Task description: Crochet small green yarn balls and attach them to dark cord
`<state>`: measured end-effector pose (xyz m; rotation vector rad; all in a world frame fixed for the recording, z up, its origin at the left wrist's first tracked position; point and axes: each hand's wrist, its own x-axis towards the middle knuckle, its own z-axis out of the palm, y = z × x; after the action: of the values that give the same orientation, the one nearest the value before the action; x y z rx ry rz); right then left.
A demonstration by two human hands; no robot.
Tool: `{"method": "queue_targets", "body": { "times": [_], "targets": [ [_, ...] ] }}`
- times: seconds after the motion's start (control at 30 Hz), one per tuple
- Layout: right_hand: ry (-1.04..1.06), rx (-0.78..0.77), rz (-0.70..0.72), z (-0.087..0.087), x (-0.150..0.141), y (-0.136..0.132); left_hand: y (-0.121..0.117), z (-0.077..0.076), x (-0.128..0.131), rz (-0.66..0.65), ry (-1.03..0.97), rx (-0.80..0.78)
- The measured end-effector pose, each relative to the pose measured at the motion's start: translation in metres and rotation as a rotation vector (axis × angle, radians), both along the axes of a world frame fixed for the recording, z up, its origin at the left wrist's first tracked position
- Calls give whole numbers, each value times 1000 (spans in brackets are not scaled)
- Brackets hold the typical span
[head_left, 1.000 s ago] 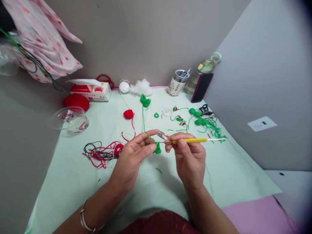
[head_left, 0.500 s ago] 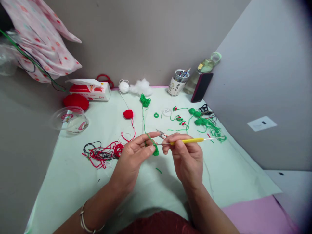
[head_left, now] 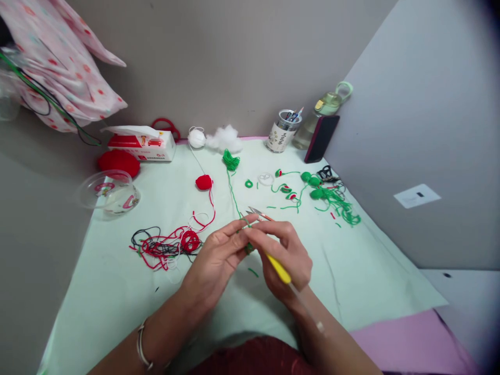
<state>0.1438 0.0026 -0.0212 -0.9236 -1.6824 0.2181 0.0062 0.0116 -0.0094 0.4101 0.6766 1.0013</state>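
Note:
My left hand (head_left: pixel 219 255) is closed on a small piece of green crochet (head_left: pixel 249 249), mostly covered by fingers. Green yarn (head_left: pixel 234 192) runs from that hand back to a loose green bundle (head_left: pixel 231 160). My right hand (head_left: pixel 287 255) is closed around a crochet hook with a yellow handle (head_left: pixel 279 268), its rear shaft slanting down toward my forearm. The fingertips of both hands meet at the crochet, so the hook's front tip is hidden. Just beyond the fingers lie scissors (head_left: pixel 260 213), partly covered.
Tangled red, black and white yarn (head_left: pixel 166 247) lies at left, near a clear plastic tub (head_left: pixel 117 195). A red ball (head_left: pixel 204 182) sits mid-table. Small green-and-red pieces (head_left: pixel 286 189) and green balls (head_left: pixel 317 193) lie right. A pen jar (head_left: pixel 279 136) and phone (head_left: pixel 322 139) stand behind.
My right hand has moved left against my left fingertips. The hook has swung from nearly level to slanting down toward me. The crochet piece is now more covered.

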Motion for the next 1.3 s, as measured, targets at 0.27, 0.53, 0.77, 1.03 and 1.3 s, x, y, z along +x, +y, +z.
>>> {"method": "queue_targets", "body": {
  "times": [0.27, 0.53, 0.77, 1.03, 1.3],
  "targets": [
    [634, -481, 267, 12, 6, 12, 3, 6, -10, 102, 284, 170],
    [17, -67, -17, 7, -2, 1, -3, 3, -1, 76, 198, 116],
    [458, -369, 191, 12, 6, 11, 3, 8, -7, 65, 157, 79],
    [225, -172, 77, 11, -4, 4, -2, 3, -4, 24, 199, 183],
    [656, -522, 292, 10, 7, 13, 1, 8, -8, 20, 251, 187]
  ]
}}
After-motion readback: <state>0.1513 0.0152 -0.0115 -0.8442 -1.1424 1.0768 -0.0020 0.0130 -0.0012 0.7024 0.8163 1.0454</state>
